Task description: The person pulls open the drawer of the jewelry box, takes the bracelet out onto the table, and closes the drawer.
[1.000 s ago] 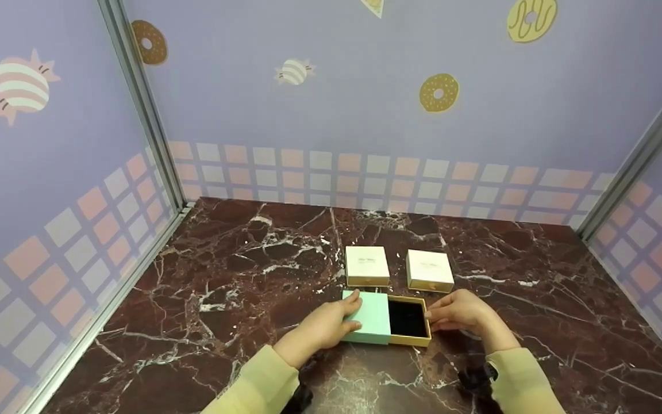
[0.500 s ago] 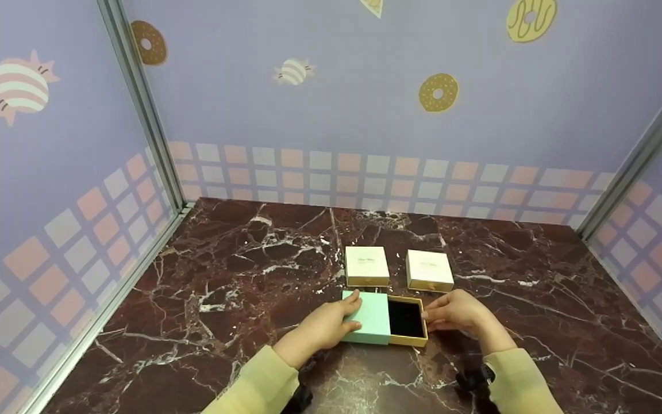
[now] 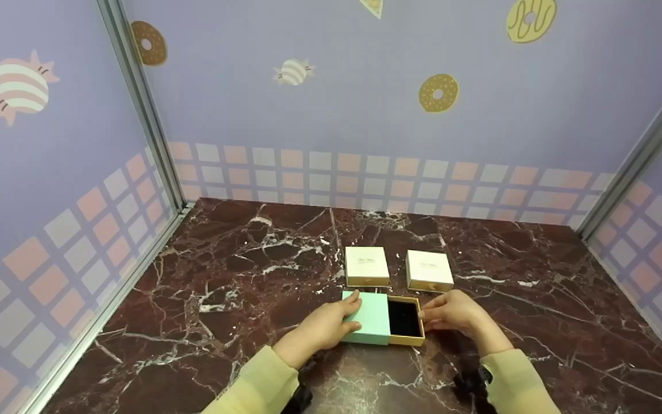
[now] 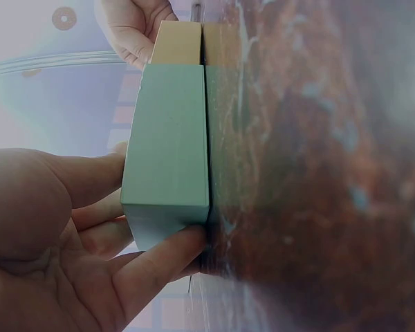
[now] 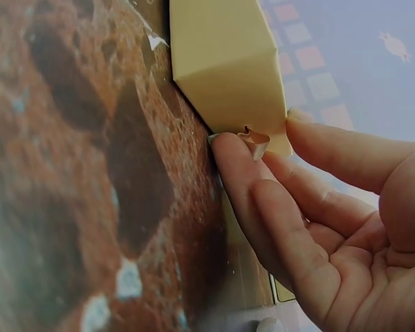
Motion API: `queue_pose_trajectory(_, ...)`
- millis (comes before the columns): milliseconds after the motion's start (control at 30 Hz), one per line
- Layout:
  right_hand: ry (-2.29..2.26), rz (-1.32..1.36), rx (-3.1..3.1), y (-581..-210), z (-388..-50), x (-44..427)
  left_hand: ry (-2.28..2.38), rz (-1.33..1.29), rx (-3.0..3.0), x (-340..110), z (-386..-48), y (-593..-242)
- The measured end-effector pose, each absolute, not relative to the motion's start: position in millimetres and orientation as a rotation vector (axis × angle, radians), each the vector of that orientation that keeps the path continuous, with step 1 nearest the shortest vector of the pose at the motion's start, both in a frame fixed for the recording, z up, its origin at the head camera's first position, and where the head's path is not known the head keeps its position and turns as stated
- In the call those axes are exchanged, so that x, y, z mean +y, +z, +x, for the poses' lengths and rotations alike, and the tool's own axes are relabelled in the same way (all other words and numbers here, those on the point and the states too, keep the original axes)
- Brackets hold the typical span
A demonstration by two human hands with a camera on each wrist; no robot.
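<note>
A mint-green box sleeve (image 3: 369,316) lies flat on the table in the head view. My left hand (image 3: 322,325) grips its left end, with the thumb and fingers around the end in the left wrist view. From the sleeve's right side sticks out a gold box drawer (image 3: 406,340), lined in black and partly slid out. My right hand (image 3: 451,312) holds the drawer's outer end. In the right wrist view, the thumb is at the upper rim and the bent fingers are against the end face, beside a small ribbon tab (image 5: 256,143).
Two cream boxes with gold bases, a left one (image 3: 367,265) and a right one (image 3: 429,268), stand just behind the green box. The dark red marble table (image 3: 193,339) is bounded by lilac walls (image 3: 331,115) at the back and sides.
The gold drawer has slid a little to the left, further into the green sleeve, and my right hand has moved left with it. My left hand and the sleeve have stayed put.
</note>
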State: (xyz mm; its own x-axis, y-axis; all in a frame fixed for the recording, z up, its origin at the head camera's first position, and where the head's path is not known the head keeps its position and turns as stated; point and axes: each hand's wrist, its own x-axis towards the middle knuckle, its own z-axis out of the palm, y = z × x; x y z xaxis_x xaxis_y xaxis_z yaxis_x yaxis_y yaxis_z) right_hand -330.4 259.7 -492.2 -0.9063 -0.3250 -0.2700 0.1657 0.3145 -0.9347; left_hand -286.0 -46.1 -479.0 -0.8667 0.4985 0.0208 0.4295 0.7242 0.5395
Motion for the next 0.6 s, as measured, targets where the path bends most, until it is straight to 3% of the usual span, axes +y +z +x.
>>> queue_pose_trajectory(600,-1.605,-0.125,2.221,-493.5,-328.8,250.4,0.827,0.787,2.806,-46.6,-286.9,-480.6)
